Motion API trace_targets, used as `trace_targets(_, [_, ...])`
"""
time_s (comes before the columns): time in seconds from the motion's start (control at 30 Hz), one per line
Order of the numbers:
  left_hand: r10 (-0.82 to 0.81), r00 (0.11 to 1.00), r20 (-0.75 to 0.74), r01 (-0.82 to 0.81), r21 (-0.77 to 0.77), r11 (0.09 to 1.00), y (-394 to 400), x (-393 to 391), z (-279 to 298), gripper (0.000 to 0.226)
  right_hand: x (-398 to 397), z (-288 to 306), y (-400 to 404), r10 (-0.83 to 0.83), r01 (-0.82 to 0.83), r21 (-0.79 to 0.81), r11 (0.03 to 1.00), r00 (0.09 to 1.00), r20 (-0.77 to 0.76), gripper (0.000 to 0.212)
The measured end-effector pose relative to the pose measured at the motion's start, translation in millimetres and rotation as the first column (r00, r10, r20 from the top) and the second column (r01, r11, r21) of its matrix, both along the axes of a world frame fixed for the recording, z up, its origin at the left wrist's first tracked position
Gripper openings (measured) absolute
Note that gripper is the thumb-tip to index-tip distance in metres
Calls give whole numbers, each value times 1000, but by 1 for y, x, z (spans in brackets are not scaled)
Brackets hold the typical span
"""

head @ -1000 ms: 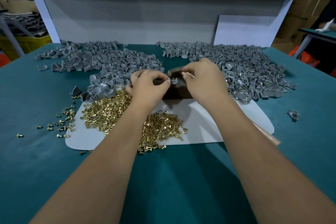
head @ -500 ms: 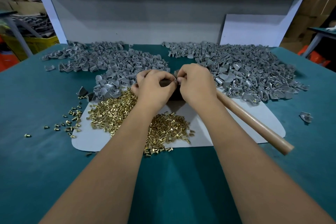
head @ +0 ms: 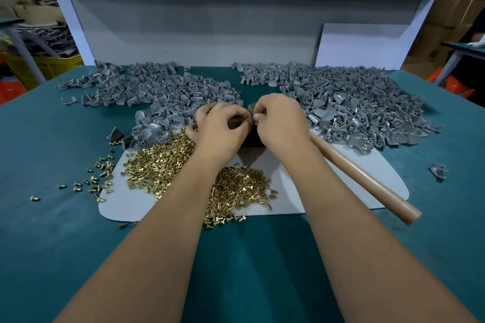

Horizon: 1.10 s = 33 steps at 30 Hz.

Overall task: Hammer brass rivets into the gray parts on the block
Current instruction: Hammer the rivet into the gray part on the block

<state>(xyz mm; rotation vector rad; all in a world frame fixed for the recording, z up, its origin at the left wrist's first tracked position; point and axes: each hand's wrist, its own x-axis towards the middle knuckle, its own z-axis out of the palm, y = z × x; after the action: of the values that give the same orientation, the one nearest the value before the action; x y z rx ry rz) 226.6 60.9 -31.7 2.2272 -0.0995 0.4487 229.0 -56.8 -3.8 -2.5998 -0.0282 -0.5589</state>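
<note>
Two hands (head: pixel 252 126) pinching over block (head: pixel 250 139) — one hammer (head: pixel 362 176), two gray-part heaps (head: pixel 354 102).

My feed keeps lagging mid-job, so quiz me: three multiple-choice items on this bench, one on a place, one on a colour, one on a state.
1. Where does the hammer handle lie?
A. Under the right forearm, slanting toward the near right
B. On the left gray pile
C. Upright against the back panel

2. What colour is the table cover?
A. Red
B. Teal
C. Yellow

3. What are the two hands doing?
A. Lying flat and idle on the mat
B. Swinging the hammer high
C. Meeting with curled fingers over the dark block

Answers:
1 A: the wooden handle emerges from beneath the right hand and crosses the pale mat.
2 B: the bare cloth around the brass rivets is teal.
3 C: the left hand and right hand touch fingertips above the block, pinching something small.
</note>
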Motion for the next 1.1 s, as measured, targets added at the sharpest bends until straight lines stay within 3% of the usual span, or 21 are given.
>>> trace_targets(0.3, [-2, 1000, -4, 2, 5, 1000, 2, -1, 0, 5, 0, 15, 2, 14, -22, -61, 998, 992, -129, 16])
trace_targets(0.4, [-5, 1000, -7, 5, -4, 1000, 2, 0, -1, 6, -6, 12, -4, 88, -85, 32, 996, 993, -76, 24])
trace_targets(0.5, [-2, 1000, -23, 2, -28, 1000, 1, 2, -2, 10, -11, 8, -10, 41, -48, 224, 973, 998, 38, 34])
trace_targets(0.6, [-29, 999, -37, 26, -76, 997, 1, 3, -1, 16, -13, 8, -11, 30, -44, 289, 956, 998, 55, 37])
trace_targets(0.7, [-35, 999, -38, 31, -85, 996, 2, 3, -1, 15, -12, 9, -8, 56, -55, 219, 974, 998, 0, 36])
trace_targets(0.87, [-49, 998, -34, 47, -80, 996, 3, 2, -1, 5, -14, 10, -4, 88, -82, 88, 993, 994, -62, 17])
trace_targets(1.1, [-60, 998, -19, 58, -72, 996, 2, 1, 0, 5, -7, 12, -1, 58, -57, 13, 998, 986, -159, 20])
